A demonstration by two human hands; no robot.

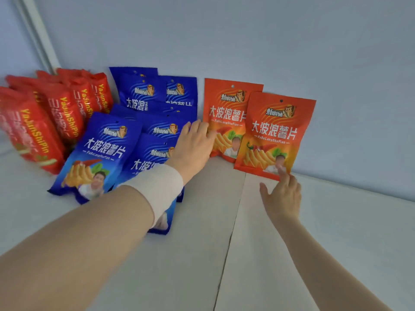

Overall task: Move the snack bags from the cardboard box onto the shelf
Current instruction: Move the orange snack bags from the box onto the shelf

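Now both hands reach out with straight fingers. Left hand (pixel 193 144) touches the back orange bag (pixel 226 113); right hand (pixel 284 194) touches the front orange bag (pixel 276 131), standing on the shelf (pixel 325 221) beside blue bags (pixel 105 149).

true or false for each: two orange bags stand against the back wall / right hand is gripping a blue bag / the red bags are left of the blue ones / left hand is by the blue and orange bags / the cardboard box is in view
1. Two orange bags, the rear orange bag and the front orange bag, stand against the back wall. True.
2. The right hand grips a blue bag. False: its straight fingertip touches the front orange bag's lower edge.
3. The red bags are left of the blue bags. True.
4. The left hand reaches between the blue and orange bags. True.
5. The cardboard box is in view. False: only the shelf shows.
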